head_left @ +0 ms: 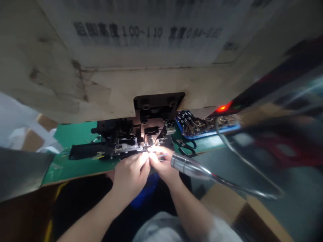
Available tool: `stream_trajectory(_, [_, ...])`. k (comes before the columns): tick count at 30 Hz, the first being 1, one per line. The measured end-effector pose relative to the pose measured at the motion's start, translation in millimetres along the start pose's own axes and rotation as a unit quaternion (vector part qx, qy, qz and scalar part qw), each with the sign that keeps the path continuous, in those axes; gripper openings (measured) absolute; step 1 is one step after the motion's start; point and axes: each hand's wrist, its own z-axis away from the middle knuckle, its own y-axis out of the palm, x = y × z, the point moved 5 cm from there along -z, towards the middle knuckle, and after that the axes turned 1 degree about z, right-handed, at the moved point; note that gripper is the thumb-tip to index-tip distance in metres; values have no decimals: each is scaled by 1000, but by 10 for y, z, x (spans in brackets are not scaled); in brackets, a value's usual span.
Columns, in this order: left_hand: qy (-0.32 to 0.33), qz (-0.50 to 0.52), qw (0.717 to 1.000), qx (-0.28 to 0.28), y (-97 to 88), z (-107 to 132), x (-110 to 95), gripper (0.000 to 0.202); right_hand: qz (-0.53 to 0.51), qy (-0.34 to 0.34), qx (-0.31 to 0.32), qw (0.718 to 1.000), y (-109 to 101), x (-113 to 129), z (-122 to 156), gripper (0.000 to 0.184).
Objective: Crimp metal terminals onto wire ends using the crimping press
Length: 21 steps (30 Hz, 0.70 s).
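My left hand (132, 169) is closed in a pinch at the front of the bench press's tooling (151, 132). Its fingertips meet those of my right hand (161, 164), and whatever the left pinches is lost in the glare. Thin pale wire (163, 156) shows between the thumb and forefinger of my right hand, which is closed too. Just right of that hand, the metal head of a gooseneck lamp (188, 165) throws bright light on the fingertips. Left of the tooling runs a feed track (126, 149) with a strip of small metal parts.
The press's large pale housing (113, 90) hangs close overhead. On the green bench (75, 134), right of the press, lie black-handled pliers (186, 147) and a blue tray (202, 136) of wire bundles. A cardboard box (224, 201) stands low at right; a red light (223, 108) glows above.
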Motion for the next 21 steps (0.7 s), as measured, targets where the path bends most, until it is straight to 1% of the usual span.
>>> stream_trajectory(5, [-9,-9,1000,-1,7,10,1,20,-3,-9,-8,1000,8,-19,5,20])
stream_trajectory(9, [-20,6,1000,5,12,25,18,20,-5,-18,-20,1000,5,-142,66,20])
stream_trajectory(11, [-37,30,999,9,15,46,33,19,-23,-3,-34,999,19,-265,148,24])
stream_trajectory(14, [-65,103,992,17,39,107,29,17,-99,54,-64,992,77,-465,329,31])
stream_trajectory(16, [-64,158,985,19,66,162,-13,16,-137,73,-57,986,145,-519,451,27])
stream_trajectory(18, [-52,194,979,22,92,214,-70,17,-139,62,-36,988,189,-497,551,23])
stream_trajectory(20, [-39,210,976,40,114,257,-120,19,-117,40,-19,992,168,-460,628,23])
stream_trajectory(21, [-35,210,975,59,122,277,-136,21,-106,32,-16,994,124,-458,662,23])
